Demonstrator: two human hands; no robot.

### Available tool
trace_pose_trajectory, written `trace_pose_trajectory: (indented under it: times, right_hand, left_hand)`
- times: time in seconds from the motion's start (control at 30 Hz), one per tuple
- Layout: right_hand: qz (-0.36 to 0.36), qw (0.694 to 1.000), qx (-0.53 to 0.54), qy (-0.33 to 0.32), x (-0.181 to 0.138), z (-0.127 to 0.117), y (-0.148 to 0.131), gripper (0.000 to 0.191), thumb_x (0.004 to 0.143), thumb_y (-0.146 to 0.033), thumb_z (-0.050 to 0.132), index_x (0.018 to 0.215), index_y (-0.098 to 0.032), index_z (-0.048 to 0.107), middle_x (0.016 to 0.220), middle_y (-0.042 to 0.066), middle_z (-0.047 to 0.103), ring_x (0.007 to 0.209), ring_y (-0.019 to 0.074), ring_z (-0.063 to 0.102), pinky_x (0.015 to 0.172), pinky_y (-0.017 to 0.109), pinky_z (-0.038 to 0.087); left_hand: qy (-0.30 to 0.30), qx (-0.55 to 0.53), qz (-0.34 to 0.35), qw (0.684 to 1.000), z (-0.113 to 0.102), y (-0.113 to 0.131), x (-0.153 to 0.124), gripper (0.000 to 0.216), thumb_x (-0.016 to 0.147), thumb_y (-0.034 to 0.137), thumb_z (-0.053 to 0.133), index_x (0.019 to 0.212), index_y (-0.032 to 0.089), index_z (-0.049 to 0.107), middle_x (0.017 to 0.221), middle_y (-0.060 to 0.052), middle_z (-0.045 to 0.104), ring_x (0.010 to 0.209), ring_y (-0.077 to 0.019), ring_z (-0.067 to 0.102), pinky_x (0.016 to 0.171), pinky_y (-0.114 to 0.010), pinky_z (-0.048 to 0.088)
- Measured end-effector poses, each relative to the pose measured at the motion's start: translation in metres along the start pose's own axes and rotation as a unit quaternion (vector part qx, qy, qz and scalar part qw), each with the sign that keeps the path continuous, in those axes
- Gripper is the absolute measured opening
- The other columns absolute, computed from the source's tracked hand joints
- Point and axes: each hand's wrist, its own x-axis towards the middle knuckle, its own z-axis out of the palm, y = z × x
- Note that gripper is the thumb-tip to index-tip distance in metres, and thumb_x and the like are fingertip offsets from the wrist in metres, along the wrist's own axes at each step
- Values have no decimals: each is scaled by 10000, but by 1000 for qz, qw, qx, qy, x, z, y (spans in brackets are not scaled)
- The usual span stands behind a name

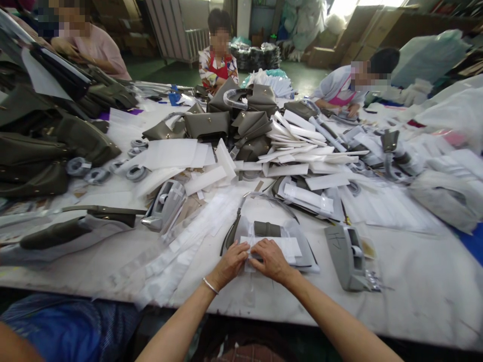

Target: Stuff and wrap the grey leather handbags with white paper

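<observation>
An olive-green handbag [267, 229] lies in front of me, partly covered in white wrapping, its plastic-covered handle [260, 195] arching away from me. A white foam sheet [289, 247] lies over the near part of the bag. At the sheet's left end, my left hand [233, 260] has its fingers bent together on the wrapping. Close beside it, my right hand [272, 259] curls its fingers and thumb onto the same wrapping. Exactly what the fingertips pinch is partly hidden by the fingers.
Grey tape dispensers [344, 256] [166, 203] stand on both sides. Another wrapped bag [307, 198] lies beyond. White foam sheets [302, 146] and olive bags [207, 125] are heaped mid-table. Clear plastic strips [181, 246] lie left. Several people sit around the table.
</observation>
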Motion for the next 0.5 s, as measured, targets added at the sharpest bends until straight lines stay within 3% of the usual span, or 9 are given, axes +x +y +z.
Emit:
trace_pose_trajectory:
  times: [0.13, 0.3, 0.5]
  right_hand:
    - [5, 1000, 3, 8, -1, 0, -3, 96, 853, -307, 655, 877, -215, 644, 875, 13, 661, 900, 191, 534, 787, 330, 290]
    - [8, 1000, -17, 13, -3, 8, -1, 165, 791, -280, 704, 913, -213, 616, 918, 18, 657, 916, 206, 524, 790, 335, 289]
    - [-13, 994, -86, 58, -1, 18, 0, 167, 794, -314, 717, 850, -204, 603, 842, 28, 637, 841, 205, 507, 756, 347, 284]
  left_hand:
    - [-10, -9, -11, 1000, -2, 0, 0, 222, 932, 62, 432, 1081, 184, 542, 1273, -121, 625, 1290, -213, 536, 1128, -542, 412]
    - [-38, 0, -11, 999, -3, -1, 0, 417, 911, 33, 432, 1285, 211, 482, 1319, -110, 595, 1309, -210, 514, 1135, -538, 402]
    - [-34, -8, -26, 999, -5, 3, 2, 252, 912, 46, 436, 1097, 191, 527, 1292, -111, 608, 1285, -212, 535, 1145, -527, 397]
